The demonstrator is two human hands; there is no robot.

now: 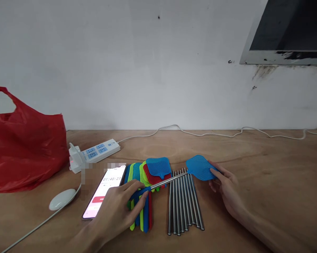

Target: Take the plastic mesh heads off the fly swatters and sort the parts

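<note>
Your left hand (123, 202) held the blue fly swatter (171, 179) by its handle and hid part of the phone (109, 188) beside it. Your right hand (227, 188) pinched the swatter's head.

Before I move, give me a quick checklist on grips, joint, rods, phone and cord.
1. Left hand grips handle: ok.
2. Right hand holds head: ok, by its edge.
3. Rod fully seated in the head: cannot tell; they meet, but the joint is too small to judge.
4. Spare rods evened up: not ok; near ends are staggered.
5. Phone fully visible: not ok; left hand overlaps it.
6. Cord clear of the spare rods: ok.
</note>
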